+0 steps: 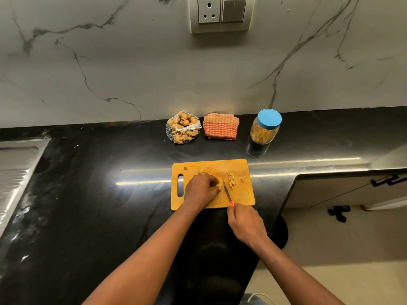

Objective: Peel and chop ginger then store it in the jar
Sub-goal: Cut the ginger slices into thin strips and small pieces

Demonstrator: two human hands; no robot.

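Where the single head view looks down on the glossy black stone counter (88,194), a rectangular yellow wooden chopping board (242,195) with a slotted handle lies at centre frame. The left hand (201,189) rests on the board, fingers curled down over a pale peeled piece of ginger (218,185), pinning it in place. The right hand (246,225), just below the board's lower edge, is closed round the orange handle of a small knife (227,191). The blade slants up and left, tip close beside the held ginger; contact cannot be confirmed. A small heap of cut ginger strips (230,178) lies on the board right of the blade.

Along the back of the counter, upper centre, stand:
- a white net bag of whole ginger roots (184,127);
- a folded orange checked cloth (221,126);
- a clear plastic jar with a blue lid (265,126), lid on, yellowish contents inside.

A ribbed steel drainboard (15,168) occupies the left edge. A socket and switch plate (221,13) sits on the wall, top centre.
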